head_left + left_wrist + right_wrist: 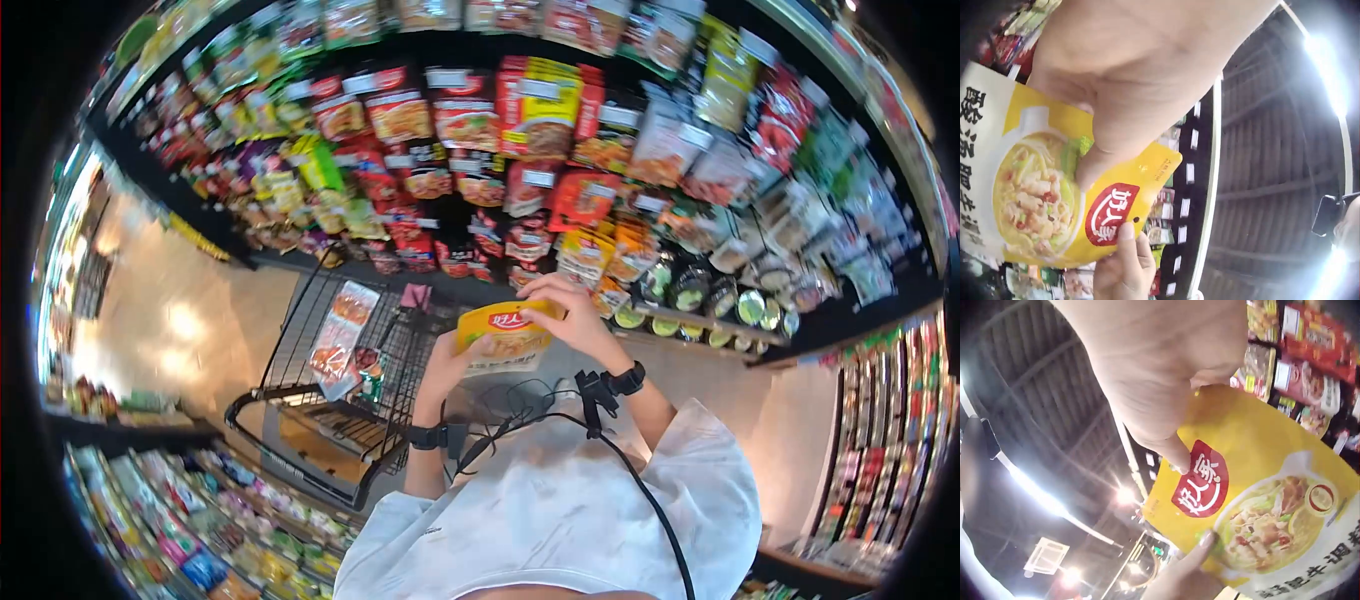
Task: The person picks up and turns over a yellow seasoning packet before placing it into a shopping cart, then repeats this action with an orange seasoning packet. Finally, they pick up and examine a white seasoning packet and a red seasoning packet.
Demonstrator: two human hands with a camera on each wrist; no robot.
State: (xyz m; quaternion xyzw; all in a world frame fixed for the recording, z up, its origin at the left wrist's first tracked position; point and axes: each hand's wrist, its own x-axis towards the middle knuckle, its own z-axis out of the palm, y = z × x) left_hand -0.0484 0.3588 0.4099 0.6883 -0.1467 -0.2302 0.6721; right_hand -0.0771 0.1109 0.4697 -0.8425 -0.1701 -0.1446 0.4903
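Note:
A yellow seasoning pouch (pixel 508 340), with a red logo and a pictured bowl of soup, is held up in front of the body by both hands. My left hand (pixel 440 365) grips its left side, the thumb lying over the printed front in the left wrist view. At the top right corner my right hand (pixel 572 318) pinches the pouch, its thumb next to the red logo in the right wrist view. The fingers behind the pouch are mostly hidden.
Shelves of hanging packets (pixel 470 115) rise straight ahead, with jars (pixel 690 290) low on the right. A wire shopping cart (pixel 395 345) stands at the left, holding a long packaged food (pixel 345 330). More stocked shelves (pixel 200 530) lie at the lower left. Black cables (pixel 640 480) run over the white shirt.

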